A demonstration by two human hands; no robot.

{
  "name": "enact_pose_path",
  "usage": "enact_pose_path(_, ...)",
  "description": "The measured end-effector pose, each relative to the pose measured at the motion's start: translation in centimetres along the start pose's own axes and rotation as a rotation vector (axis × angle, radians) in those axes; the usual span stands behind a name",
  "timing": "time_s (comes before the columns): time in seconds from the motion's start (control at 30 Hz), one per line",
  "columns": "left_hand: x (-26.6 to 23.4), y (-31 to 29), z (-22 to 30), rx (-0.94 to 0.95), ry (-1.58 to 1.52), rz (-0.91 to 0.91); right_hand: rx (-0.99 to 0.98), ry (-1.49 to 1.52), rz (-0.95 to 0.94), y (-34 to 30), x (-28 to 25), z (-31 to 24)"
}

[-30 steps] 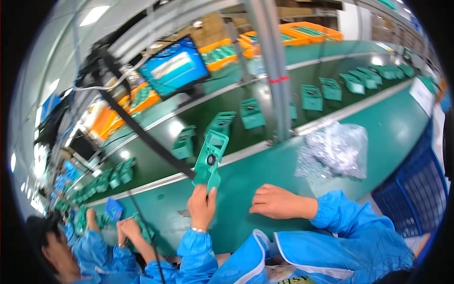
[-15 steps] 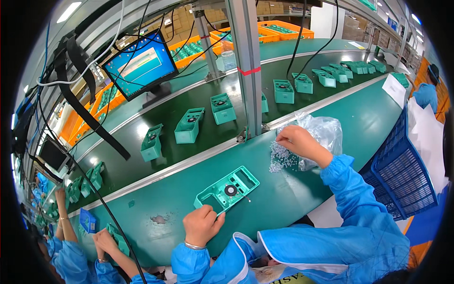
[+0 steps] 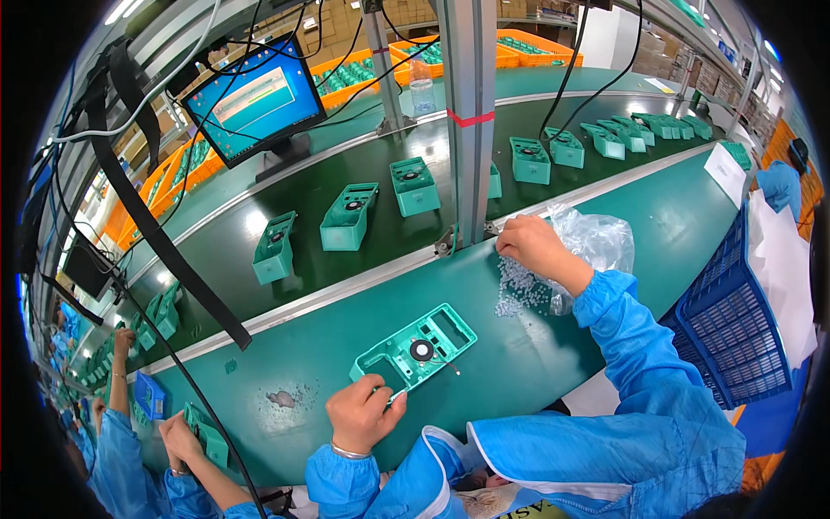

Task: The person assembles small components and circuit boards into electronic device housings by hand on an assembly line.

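A green plastic housing point(image 3: 402, 352) lies on the green bench in front of me, with a round black fan point(image 3: 422, 349) and a short wire in it. My left hand point(image 3: 361, 417) is closed on the housing's near left corner, thumb along the edge. Further right, my right hand point(image 3: 543, 251) reaches over a loose pile of tiny pale grey pieces point(image 3: 517, 292). Its fingertips are pinched together at the top of the pile; whatever they hold is hidden. Beside that hand sits a crumpled clear plastic bag point(image 3: 609, 240).
Several green housings point(image 3: 350, 216) stand along the dark belt behind a metal rail. A metal post point(image 3: 471, 164) rises at the bench's back edge. A monitor point(image 3: 255, 99) stands far left, a blue crate point(image 3: 735, 303) right. Co-workers' hands point(image 3: 180, 439) are at the left.
My right hand has shifted a little left over the pile, its fingers more curled. My left hand has slid slightly along the housing's corner. The view has turned a little.
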State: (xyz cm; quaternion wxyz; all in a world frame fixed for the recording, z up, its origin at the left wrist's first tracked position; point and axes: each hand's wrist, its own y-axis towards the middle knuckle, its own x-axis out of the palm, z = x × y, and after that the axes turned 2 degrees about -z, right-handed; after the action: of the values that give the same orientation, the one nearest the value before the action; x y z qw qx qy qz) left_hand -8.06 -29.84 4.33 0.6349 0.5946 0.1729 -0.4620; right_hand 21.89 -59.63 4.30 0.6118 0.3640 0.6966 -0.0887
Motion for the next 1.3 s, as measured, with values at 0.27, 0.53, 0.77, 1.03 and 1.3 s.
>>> enact_pose_path(0.27,0.1,0.1,-0.1,-0.015,-0.011,0.003,-0.022,-0.176,-0.063,0.4,0.6,-0.2)
enact_pose_path(0.53,-0.1,0.0,-0.1,-0.02,-0.017,-0.004,-0.103,0.075,0.019,0.8,2.0,-3.0)
enact_pose_path(0.77,-0.2,0.1,-0.2,-0.029,-0.025,-0.004,-0.115,0.147,0.013,0.3,2.9,-3.4)
enact_pose_path(1.03,-0.3,0.1,-0.2,-0.031,-0.025,-0.012,-0.109,0.165,0.056,0.5,2.4,-3.5)
enact_pose_path(1.3,-0.3,0.1,-0.1,-0.04,-0.029,-0.011,-0.205,0.031,0.058,0.7,2.2,-4.2)
